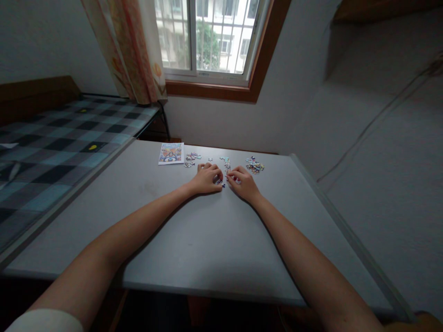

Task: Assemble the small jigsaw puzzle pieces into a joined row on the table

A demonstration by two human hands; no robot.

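Note:
My left hand (208,179) rests on the table with its fingers curled and its thumb and index finger around the near end of a joined strip of jigsaw pieces (227,163). A dark blue bit of that puzzle (223,186) shows by the thumb tip. From the other side my right hand (244,183) reaches in, thumb and index finger pinched on a small jigsaw piece at the strip's right edge. The fingers hide most of that piece. Part of the strip lies covered beneath both hands.
Loose pieces lie in a pile (255,165) on the right and in a scattered group (192,157) on the left. One single piece (210,159) sits between. A printed picture sheet (171,153) lies on the white table (194,244). A checkered bed (69,133) adjoins the left side.

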